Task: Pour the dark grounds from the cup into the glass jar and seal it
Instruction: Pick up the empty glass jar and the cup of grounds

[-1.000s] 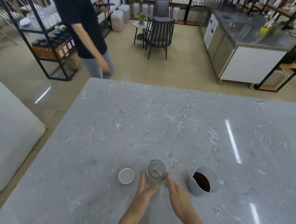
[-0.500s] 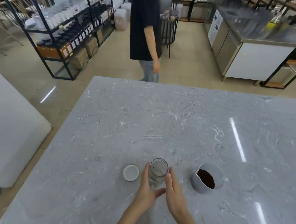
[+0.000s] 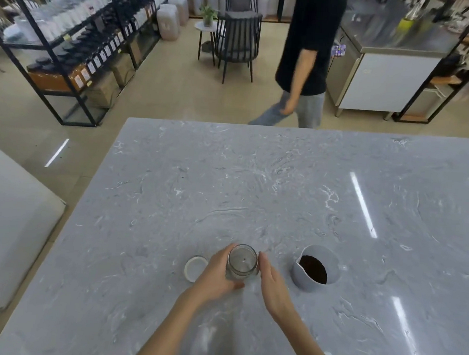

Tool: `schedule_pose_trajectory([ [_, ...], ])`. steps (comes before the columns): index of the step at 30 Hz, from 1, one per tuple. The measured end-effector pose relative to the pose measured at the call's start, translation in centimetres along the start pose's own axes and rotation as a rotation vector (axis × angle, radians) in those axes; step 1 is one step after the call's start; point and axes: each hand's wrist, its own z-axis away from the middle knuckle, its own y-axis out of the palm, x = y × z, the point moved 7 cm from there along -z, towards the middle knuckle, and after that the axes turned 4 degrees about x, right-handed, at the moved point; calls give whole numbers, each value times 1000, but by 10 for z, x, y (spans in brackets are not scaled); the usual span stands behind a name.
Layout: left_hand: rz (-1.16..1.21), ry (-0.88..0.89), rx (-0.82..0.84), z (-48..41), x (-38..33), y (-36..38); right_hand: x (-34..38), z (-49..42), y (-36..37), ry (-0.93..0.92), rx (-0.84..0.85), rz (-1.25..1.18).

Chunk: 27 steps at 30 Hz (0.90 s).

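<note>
An open, empty glass jar (image 3: 242,263) stands upright on the grey marble table (image 3: 254,192) near its front edge. My left hand (image 3: 214,275) wraps around the jar's left side, thumb under its front. To the jar's right, my right hand (image 3: 272,284) is held flat with fingers straight, close beside the glass; whether it touches is unclear. The white round lid (image 3: 193,268) lies flat just left of my left hand. A grey cup with a spout (image 3: 317,267), holding dark grounds, stands to the right of my right hand.
A person in a black shirt (image 3: 307,44) walks past the table's far edge. Black shelving with jars (image 3: 71,44) lines the back left, a chair (image 3: 237,37) and a steel counter (image 3: 386,63) stand behind. A white surface (image 3: 8,218) sits left of the table.
My left hand has closed around the jar and my right hand has come up beside it. The person behind the table walked from left to right.
</note>
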Motion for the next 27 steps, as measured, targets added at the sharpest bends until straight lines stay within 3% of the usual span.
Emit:
schedule_pose_trajectory([
  [4,0,-84,48,-2,4,2,8,0,8,-4,63,-74],
  [9,-31,-41,3,-7,8,-1,12,8,-1,-33,121,59],
  [14,-73,-17,-11,-4,8,-1,50,21,-83,-451,-86,499],
  [16,-90,-31,-6,-4,10,-1,45,11,-121,-424,-82,828],
  [18,-95,-47,4,-5,14,-1,24,-1,-148,-287,16,984],
  [20,-106,-45,18,-6,14,-1,1,-8,-160,-204,103,906],
  [27,-117,-9,74,-8,10,-2,-14,-16,-164,-279,7,599],
])
